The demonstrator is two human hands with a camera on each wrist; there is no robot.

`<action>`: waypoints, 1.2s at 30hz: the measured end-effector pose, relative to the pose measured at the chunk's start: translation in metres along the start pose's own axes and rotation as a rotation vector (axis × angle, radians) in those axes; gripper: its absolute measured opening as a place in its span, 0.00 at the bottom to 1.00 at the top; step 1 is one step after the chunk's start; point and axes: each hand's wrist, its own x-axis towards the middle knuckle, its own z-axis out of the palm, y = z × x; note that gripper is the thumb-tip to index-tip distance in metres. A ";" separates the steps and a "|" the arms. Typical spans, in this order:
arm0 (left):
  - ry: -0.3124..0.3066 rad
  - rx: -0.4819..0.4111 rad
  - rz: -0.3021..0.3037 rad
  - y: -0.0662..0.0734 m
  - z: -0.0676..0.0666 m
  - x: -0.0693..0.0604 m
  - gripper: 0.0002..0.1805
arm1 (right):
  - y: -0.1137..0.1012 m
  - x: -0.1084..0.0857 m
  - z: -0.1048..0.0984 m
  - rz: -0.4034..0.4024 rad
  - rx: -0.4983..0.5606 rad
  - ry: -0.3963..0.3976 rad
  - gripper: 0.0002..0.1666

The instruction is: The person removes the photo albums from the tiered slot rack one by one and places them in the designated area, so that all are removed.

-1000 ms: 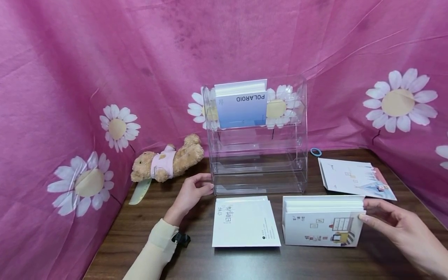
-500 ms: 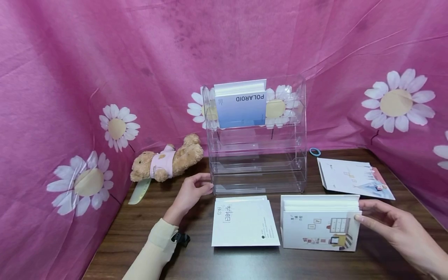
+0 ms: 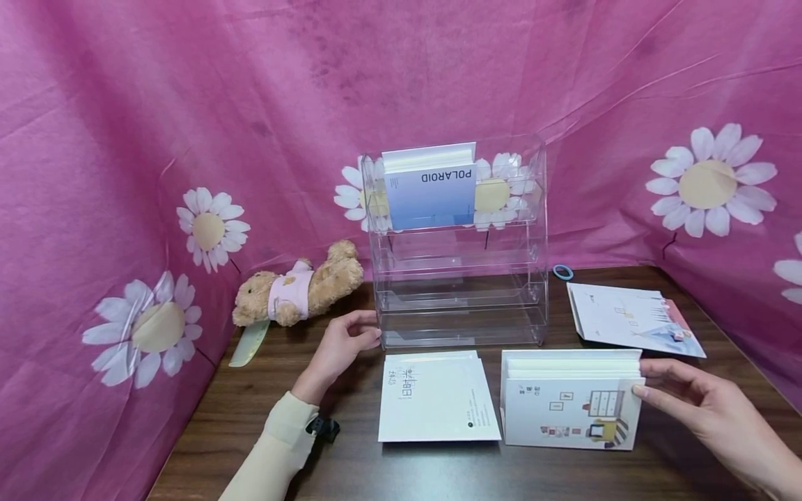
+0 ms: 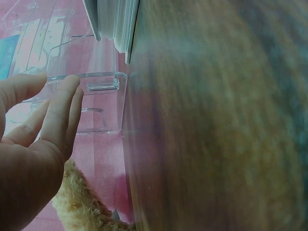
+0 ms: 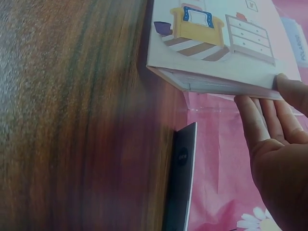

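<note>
My right hand (image 3: 717, 410) pinches the side edge of a white photo album (image 3: 567, 415), thumb on the front cover and fingers behind. The album stands upright on the table, its cover drawn with an armchair and a chest of drawers. In the right wrist view its page edges (image 5: 226, 86) face the fingers. My left hand (image 3: 336, 351), fingers fairly straight, touches the left side of a clear tiered display rack (image 3: 460, 299). A blue POLAROID album (image 3: 431, 195) stands in the rack's top tier. Another white album (image 3: 438, 400) lies before the rack, beside the held one.
A further white album (image 3: 633, 320) lies at the back right, near a blue ring (image 3: 562, 272). To the left, a teddy bear (image 3: 301, 289) in a pink shirt lies over a pale green flat piece (image 3: 249, 342). Pink flowered cloth (image 3: 301, 104) hangs around the table.
The album in my right hand has come slightly toward me and a little left, its cover now facing forward more squarely. My left hand stays at the rack.
</note>
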 end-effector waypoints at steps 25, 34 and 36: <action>0.002 -0.002 -0.007 0.001 0.001 0.000 0.24 | 0.000 0.012 0.010 -0.124 0.084 0.049 0.33; 0.004 -0.003 -0.002 0.000 0.001 -0.001 0.23 | 0.003 0.014 0.012 -0.147 0.104 0.032 0.35; 0.002 -0.007 -0.011 0.001 0.001 -0.001 0.24 | 0.004 0.015 0.013 -0.153 0.112 0.024 0.35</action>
